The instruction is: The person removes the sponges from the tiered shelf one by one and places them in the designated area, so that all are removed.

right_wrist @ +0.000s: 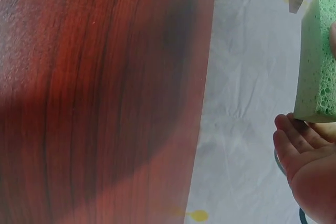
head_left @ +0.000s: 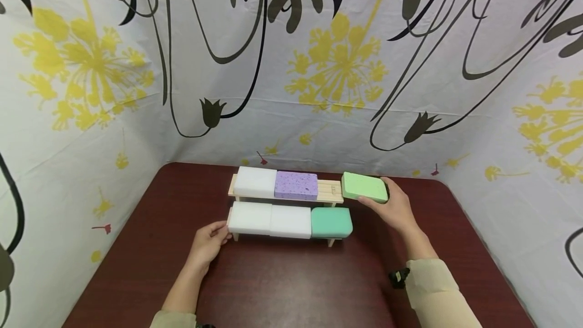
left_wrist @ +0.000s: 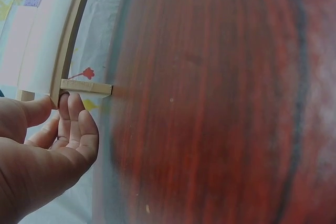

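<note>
My right hand point(head_left: 392, 209) grips a light green sponge point(head_left: 364, 187) just past the right end of the wooden rack's back shelf point(head_left: 330, 191). In the right wrist view the sponge's porous side point(right_wrist: 317, 61) shows, with fingers under its lower edge. On the back shelf sit a white block point(head_left: 256, 182) and a speckled purple sponge point(head_left: 296, 185); bare slats show at its right end. Two white blocks point(head_left: 290, 221) and a teal block point(head_left: 331, 222) fill the front shelf. My left hand point(head_left: 207, 247) pinches the front shelf's left end, beside a wooden leg point(left_wrist: 86, 86).
The rack stands on a dark red wood-grain table point(head_left: 282, 287), toward its far edge. A white cloth point(head_left: 273, 85) with yellow and grey flower prints hangs behind and along both sides. A dark band or device point(head_left: 399, 278) sits at my right wrist.
</note>
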Motion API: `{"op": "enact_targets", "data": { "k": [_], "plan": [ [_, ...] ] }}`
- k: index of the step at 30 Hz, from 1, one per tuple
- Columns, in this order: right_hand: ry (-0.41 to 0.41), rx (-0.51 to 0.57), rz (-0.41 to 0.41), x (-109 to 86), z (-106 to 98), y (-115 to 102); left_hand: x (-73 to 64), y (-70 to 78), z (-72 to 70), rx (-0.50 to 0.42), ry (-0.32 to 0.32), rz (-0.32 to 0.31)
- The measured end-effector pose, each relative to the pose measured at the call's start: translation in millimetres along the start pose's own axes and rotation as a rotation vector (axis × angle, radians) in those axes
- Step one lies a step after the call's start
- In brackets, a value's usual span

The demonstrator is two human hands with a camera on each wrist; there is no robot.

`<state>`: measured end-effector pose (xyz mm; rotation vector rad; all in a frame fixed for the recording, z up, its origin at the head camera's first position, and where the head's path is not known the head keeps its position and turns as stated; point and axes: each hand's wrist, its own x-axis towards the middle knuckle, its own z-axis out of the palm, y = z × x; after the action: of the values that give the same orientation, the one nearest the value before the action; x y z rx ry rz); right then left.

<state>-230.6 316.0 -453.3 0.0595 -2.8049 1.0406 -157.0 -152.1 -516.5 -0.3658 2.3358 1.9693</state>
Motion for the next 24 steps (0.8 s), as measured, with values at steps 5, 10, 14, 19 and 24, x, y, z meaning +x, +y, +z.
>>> {"op": "enact_targets", "data": {
  "k": [5,10,14,19,24],
  "plan": [
    [0.007,-0.009,0.001,-0.7,-2,2,0.6,-0.6,0.0,-0.005,0.001,-0.005],
    [0.009,-0.019,-0.001,-2.4,-2,3,0.9,-1.2,-0.3,-0.007,0.0,-0.007],
    [0.004,-0.026,-0.004,-1.6,-1,7,1.0,-1.6,-0.2,-0.003,-0.002,-0.003],
    [-0.014,-0.031,-0.005,1.4,1,13,2.1,-3.1,0.3,-0.002,0.003,0.002],
    [-0.045,-0.041,0.002,3.4,3,22,3.6,-4.6,0.5,-0.004,0.006,0.002]
  ]
}}
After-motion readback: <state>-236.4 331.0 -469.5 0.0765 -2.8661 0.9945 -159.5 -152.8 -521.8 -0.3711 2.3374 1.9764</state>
